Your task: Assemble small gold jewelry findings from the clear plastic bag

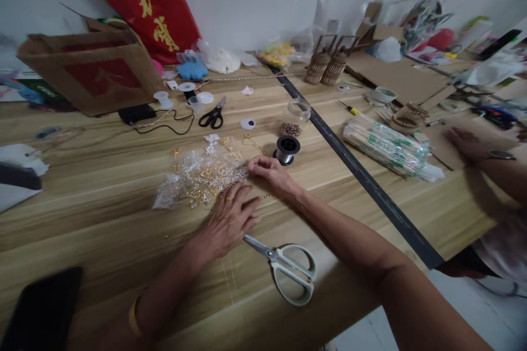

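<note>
Though tiny — metallic bits (212, 180) beside fingers (234, 191).

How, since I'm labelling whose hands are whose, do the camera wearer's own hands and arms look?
The left hand wears a thin gold-coloured ring, with a smooth yellow-gold bangle further up. The right hand shows no jewellery or watch. No gloves or sleeves show on either side.

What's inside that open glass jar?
Small brown and reddish beads lie in the bottom of the jar. The upper part looks empty. Whatever sits under the top beads is covered, so I can't tell.
</note>
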### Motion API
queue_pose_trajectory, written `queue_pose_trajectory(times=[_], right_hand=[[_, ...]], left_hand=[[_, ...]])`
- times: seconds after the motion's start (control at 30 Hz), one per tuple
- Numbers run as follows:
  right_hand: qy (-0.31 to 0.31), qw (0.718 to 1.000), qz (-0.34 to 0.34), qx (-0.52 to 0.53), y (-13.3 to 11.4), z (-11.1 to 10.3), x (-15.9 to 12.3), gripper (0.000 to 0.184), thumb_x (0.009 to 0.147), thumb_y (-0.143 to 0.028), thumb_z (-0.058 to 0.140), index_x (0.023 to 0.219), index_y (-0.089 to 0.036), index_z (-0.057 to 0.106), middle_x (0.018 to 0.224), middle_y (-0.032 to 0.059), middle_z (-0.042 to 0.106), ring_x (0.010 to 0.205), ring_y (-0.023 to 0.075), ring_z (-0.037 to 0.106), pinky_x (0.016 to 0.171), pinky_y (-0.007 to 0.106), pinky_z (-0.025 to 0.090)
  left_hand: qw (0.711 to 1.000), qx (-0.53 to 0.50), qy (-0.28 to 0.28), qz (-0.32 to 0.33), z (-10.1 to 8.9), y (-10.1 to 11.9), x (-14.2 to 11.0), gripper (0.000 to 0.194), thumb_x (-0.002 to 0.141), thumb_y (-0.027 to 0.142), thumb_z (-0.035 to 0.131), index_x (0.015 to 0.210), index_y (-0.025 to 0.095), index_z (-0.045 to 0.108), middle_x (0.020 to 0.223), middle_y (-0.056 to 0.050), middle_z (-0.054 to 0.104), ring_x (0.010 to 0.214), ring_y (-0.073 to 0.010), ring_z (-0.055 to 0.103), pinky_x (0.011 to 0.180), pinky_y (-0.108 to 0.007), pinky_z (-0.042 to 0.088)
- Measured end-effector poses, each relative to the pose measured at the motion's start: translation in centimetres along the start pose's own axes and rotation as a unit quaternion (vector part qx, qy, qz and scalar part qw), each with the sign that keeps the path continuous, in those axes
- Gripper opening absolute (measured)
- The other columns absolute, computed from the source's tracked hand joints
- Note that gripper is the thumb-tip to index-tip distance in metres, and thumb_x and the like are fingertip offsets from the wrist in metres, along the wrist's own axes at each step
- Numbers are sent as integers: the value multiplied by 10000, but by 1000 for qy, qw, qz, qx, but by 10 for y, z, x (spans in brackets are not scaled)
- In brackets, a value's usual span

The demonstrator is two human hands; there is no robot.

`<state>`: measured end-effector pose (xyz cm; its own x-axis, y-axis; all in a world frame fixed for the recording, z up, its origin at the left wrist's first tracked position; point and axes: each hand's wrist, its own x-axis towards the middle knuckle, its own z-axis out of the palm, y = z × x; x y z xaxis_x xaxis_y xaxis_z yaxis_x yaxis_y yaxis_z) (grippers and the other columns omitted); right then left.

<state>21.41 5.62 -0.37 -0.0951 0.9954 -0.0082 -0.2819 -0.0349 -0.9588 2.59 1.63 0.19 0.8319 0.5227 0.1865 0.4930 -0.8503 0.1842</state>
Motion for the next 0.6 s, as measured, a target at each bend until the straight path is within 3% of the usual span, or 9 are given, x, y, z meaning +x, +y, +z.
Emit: queue_pose_trajectory(times=[0.4,0.6], right_hand=[[2,1000,7,-12,1,-1,2,279,659,-376,748,713,-144,602,660,-31,546,611,85,458,615,229,337],[2,1000,1,-23,1,-1,2,276,674,-381,736,726,-144,604,663,-37,537,603,80,447,604,222,329]], left_hand=[[997,-7,-35,73,-7,9,1,514,933,357,478,1394,140,409,1453,-80,438,1254,-299,365,1038,-456,330],[997,1,-20,77,-9,12,0,478,934,339,478,1355,114,456,1400,-100,493,1219,-290,382,1046,-457,308]])
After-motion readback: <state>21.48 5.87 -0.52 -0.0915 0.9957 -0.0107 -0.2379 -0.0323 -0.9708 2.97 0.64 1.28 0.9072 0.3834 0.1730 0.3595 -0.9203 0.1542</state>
